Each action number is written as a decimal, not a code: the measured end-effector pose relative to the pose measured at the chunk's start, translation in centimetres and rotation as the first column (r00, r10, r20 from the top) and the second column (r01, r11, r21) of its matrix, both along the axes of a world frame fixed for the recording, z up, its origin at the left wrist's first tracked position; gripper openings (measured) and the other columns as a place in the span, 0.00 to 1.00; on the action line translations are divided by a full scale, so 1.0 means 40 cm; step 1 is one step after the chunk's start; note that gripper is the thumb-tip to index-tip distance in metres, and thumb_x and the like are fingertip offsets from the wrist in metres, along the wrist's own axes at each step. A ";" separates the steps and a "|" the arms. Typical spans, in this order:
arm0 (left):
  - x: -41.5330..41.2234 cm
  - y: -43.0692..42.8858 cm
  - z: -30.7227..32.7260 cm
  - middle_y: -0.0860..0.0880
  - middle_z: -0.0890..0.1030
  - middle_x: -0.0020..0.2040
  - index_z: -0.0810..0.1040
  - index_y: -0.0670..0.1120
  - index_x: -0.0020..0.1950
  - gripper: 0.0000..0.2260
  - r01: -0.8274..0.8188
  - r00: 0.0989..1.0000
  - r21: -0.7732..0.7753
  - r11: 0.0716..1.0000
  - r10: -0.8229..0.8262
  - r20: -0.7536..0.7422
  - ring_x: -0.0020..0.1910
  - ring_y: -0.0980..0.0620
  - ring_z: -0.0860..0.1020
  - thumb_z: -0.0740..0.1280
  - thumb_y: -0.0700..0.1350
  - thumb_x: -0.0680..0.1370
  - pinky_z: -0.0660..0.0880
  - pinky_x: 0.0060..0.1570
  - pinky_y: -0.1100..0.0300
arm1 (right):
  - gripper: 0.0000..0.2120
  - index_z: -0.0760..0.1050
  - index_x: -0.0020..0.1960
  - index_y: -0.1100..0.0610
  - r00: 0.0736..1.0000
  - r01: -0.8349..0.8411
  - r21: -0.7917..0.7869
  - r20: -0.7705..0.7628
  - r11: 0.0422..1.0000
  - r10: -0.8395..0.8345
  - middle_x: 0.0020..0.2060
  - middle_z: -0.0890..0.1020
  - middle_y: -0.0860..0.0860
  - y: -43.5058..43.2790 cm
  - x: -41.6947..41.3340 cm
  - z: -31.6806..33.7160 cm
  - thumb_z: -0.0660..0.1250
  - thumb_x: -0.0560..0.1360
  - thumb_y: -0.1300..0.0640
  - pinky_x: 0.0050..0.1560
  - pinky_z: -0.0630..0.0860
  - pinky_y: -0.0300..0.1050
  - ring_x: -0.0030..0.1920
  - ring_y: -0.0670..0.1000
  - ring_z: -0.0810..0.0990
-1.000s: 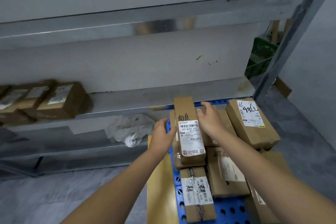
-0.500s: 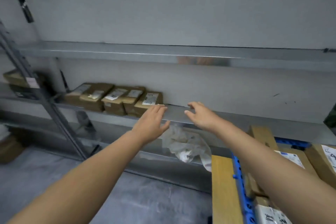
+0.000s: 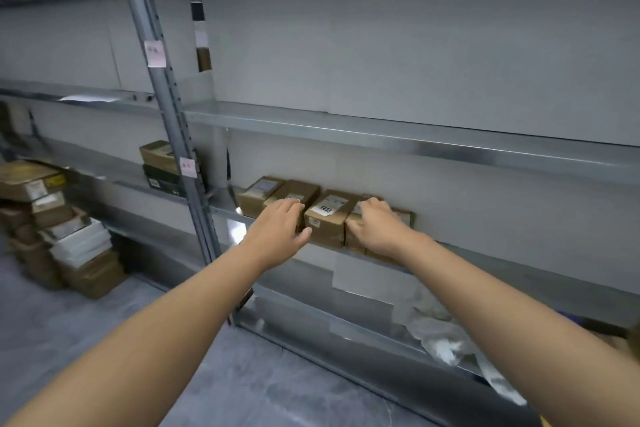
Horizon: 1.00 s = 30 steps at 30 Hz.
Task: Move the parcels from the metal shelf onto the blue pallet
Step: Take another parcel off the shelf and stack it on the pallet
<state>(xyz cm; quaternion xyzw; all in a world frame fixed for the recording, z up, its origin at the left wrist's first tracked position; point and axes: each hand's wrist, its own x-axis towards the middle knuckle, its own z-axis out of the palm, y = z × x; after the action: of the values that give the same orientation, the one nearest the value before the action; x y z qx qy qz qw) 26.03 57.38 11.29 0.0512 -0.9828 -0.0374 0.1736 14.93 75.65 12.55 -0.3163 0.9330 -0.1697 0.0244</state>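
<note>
Several brown cardboard parcels stand in a row on the metal shelf (image 3: pixel 485 253), against the wall. My left hand (image 3: pixel 280 227) lies on top of the second parcel from the left (image 3: pixel 301 189), fingers fairly straight, thumb spread toward the labelled middle parcel (image 3: pixel 327 220). My right hand (image 3: pixel 375 227) has its fingers curled over the top of the right-hand parcel (image 3: pixel 403 217), thumb at its front edge. One more parcel (image 3: pixel 258 192) sits at the left end. The blue pallet is not clearly in view.
A grey upright post (image 3: pixel 166 107) stands just left of the row. Two boxes (image 3: pixel 159 166) sit on the neighbouring shelf bay. A tall pile of boxes (image 3: pixel 55 225) is on the floor at left. Crumpled plastic wrap (image 3: pixel 446 340) lies on the lowest shelf.
The view swung left from the pallet to the shelf. Both hands left the parcel set on the pallet, reached forward, and now lie on the row of shelf parcels.
</note>
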 end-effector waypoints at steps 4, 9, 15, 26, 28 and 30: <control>0.011 -0.109 -0.026 0.46 0.70 0.72 0.67 0.44 0.73 0.25 -0.033 0.999 -0.037 0.999 0.033 0.013 0.72 0.50 0.65 0.60 0.55 0.80 0.59 0.73 0.56 | 0.22 0.68 0.66 0.62 0.998 -0.061 0.061 -0.025 0.996 0.063 0.64 0.70 0.58 -0.127 0.013 0.001 0.56 0.79 0.49 0.65 0.66 0.54 0.67 0.59 0.66; -0.011 -0.215 -0.060 0.47 0.69 0.73 0.65 0.45 0.74 0.26 -0.089 0.995 -0.014 0.996 0.090 0.042 0.73 0.50 0.65 0.60 0.56 0.80 0.59 0.73 0.56 | 0.20 0.69 0.66 0.60 0.993 -0.117 0.101 -0.015 0.988 0.119 0.63 0.70 0.58 -0.231 -0.041 -0.023 0.56 0.79 0.49 0.64 0.67 0.53 0.66 0.58 0.67; -0.126 -0.335 -0.053 0.47 0.69 0.73 0.66 0.44 0.74 0.25 -0.115 0.991 -0.070 0.991 0.119 0.066 0.73 0.50 0.65 0.59 0.55 0.80 0.58 0.73 0.56 | 0.23 0.66 0.70 0.61 0.988 -0.154 0.088 0.000 0.984 0.155 0.66 0.69 0.58 -0.357 -0.179 -0.044 0.56 0.80 0.49 0.66 0.67 0.54 0.67 0.59 0.67; -0.394 -0.556 -0.074 0.47 0.70 0.72 0.66 0.45 0.74 0.23 -0.209 0.971 -0.064 0.976 0.215 0.107 0.72 0.50 0.66 0.59 0.54 0.81 0.59 0.73 0.56 | 0.24 0.63 0.72 0.61 0.973 -0.213 0.033 0.098 0.976 0.209 0.69 0.68 0.58 -0.599 -0.481 -0.102 0.57 0.80 0.51 0.69 0.65 0.55 0.70 0.58 0.65; -0.428 -0.584 -0.095 0.47 0.70 0.72 0.66 0.45 0.74 0.24 -0.207 0.971 -0.043 0.978 0.210 0.114 0.72 0.50 0.66 0.59 0.54 0.81 0.59 0.72 0.56 | 0.25 0.63 0.73 0.61 0.973 -0.202 0.019 0.119 0.979 0.199 0.69 0.68 0.57 -0.626 -0.514 -0.117 0.58 0.80 0.51 0.70 0.65 0.54 0.70 0.58 0.65; -0.459 -0.614 -0.115 0.47 0.69 0.73 0.65 0.45 0.75 0.24 -0.204 0.972 -0.031 0.979 0.206 0.116 0.73 0.51 0.65 0.59 0.54 0.81 0.58 0.73 0.57 | 0.25 0.62 0.73 0.61 0.971 -0.197 0.016 0.138 0.980 0.193 0.69 0.67 0.57 -0.657 -0.542 -0.134 0.59 0.80 0.51 0.70 0.65 0.54 0.70 0.58 0.65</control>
<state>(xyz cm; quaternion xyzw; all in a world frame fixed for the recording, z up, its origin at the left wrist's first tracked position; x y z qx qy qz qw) 7.66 32.82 6.69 0.1528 -0.9811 -0.0071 0.1183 -6.75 49.36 7.20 -0.3939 0.8959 -0.1740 0.1092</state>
